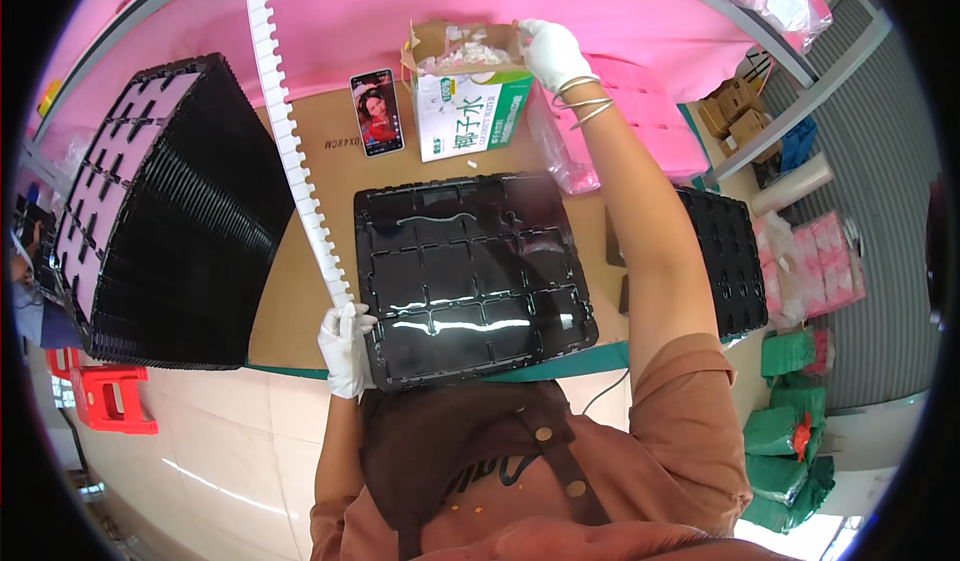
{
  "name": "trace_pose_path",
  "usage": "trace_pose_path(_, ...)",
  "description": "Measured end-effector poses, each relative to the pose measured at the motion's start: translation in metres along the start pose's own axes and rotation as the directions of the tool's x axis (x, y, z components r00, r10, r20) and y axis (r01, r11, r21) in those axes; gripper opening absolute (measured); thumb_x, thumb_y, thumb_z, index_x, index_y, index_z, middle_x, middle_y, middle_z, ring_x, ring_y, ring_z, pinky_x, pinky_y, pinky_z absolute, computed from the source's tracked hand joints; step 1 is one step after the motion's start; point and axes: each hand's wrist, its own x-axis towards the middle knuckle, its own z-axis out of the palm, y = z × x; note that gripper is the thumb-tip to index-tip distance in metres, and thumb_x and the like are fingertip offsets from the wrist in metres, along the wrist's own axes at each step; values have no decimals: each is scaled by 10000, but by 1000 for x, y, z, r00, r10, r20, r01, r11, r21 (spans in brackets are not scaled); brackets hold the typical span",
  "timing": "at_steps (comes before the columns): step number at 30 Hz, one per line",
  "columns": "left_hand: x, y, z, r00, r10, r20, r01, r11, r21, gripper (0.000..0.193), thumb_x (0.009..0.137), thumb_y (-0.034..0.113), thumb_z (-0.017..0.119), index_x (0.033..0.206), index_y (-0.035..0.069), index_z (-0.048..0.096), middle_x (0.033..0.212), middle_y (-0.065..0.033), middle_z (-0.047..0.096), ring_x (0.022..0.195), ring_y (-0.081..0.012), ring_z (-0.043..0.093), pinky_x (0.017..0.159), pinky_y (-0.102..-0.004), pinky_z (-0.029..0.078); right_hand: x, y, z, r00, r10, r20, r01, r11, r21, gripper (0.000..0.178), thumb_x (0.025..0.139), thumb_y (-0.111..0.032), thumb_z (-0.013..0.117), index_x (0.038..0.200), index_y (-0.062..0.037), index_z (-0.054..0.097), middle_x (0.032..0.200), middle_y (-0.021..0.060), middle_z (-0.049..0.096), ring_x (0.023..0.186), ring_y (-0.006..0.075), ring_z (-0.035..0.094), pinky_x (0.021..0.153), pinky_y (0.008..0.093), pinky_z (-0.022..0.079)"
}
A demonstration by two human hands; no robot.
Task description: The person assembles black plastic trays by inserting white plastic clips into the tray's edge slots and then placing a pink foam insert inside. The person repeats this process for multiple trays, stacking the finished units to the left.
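Observation:
My left hand (345,353), in a white glove, is closed around the lower end of a long white notched strip (285,141), which rises past the far edge of the view. Beside that hand lies a black plastic tray (470,276) with shallow compartments. My right hand (556,56), also gloved, has its fingers closed at the right rim of a white and green cardboard box (455,121). Small white pieces (475,53) fill the top of this box. One loose white piece (472,165) lies on the brown cardboard between box and tray.
A tall stack of black trays (190,211) leans at the left, pink sheets in its top. A phone (377,113) stands left of the box. Pink packs (640,121) lie to the right, near more black trays (725,261). A red stool (115,396) stands on the floor.

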Motion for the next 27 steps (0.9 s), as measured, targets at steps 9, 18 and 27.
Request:
trace_pose_path(9, -7, 57, -52, 875, 374, -308, -126, 790, 600, 255, 959, 115, 614, 1166, -22, 558, 1206, -147, 572, 1056, -230, 599, 925, -350, 514, -106, 64, -25, 954, 84, 287, 45, 908, -416, 368, 774, -361, 731, 932, -32, 684, 959, 213, 665, 959, 375, 634, 842, 450, 513)
trace_pose_path(18, -25, 80, 25, 892, 452, 0, -382, 752, 538, 258, 881, 37, 670, 1119, -7, 582, 1282, -130, 524, 1150, -243, 549, 991, -345, 450, -120, 93, -18, 891, 357, 281, -241, 895, -375, 353, 747, -251, 726, 1014, -29, 667, 1063, 175, 648, 970, 367, 632, 861, 449, 504)
trace_pose_path(27, -33, 73, 45, 864, 486, 131, -451, 632, 630, 227, 857, 68, 703, 1058, 0, 622, 1243, -142, 550, 1145, -286, 542, 973, -356, 468, -135, 86, -14, 982, 170, 81, -129, 922, -366, 263, 780, -219, 651, 971, -46, 707, 977, 176, 681, 954, 355, 648, 876, 430, 513)
